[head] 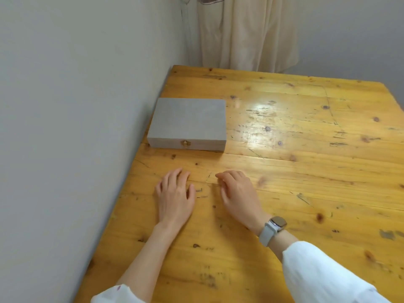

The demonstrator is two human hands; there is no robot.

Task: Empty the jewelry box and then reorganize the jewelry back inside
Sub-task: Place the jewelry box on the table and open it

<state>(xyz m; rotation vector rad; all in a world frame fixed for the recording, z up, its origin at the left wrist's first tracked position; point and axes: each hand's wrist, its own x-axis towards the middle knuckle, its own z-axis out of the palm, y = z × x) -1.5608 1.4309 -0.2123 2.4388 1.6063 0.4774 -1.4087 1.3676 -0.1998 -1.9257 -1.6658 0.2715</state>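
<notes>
1. My left hand [175, 193] lies palm down on the counter [284, 171], with the fingers spread and relaxed, and it holds nothing. I think it rests there only because the work is not yet begun.

2. My right hand [237, 193] is just beside it, also palm down. Its fingers are loosely curled with the tips on the wood, and nothing is between them. A watch [276, 225] with a pale strap sits on this wrist, and I cannot read anything on its face.

3. Both hands point toward the jewelry box [188, 121], which stands a little beyond them, apart from the fingertips. From this position either hand can reach it by a short move forward.

4. The jewelry box is grey and flat, and its lid is down. It sits near the left edge of the counter, close to the wall [76, 106]. The small brass clasp [185, 143] on its front side faces me, which I judge is convenient for opening.

5. No jewelry is visible, so I judge that all of it is inside and the emptying is not started.

6. Behind the counter a cream curtain [247, 33] hangs.

7. I find no brand, label or writing on the jewelry box or on the counter.
</notes>
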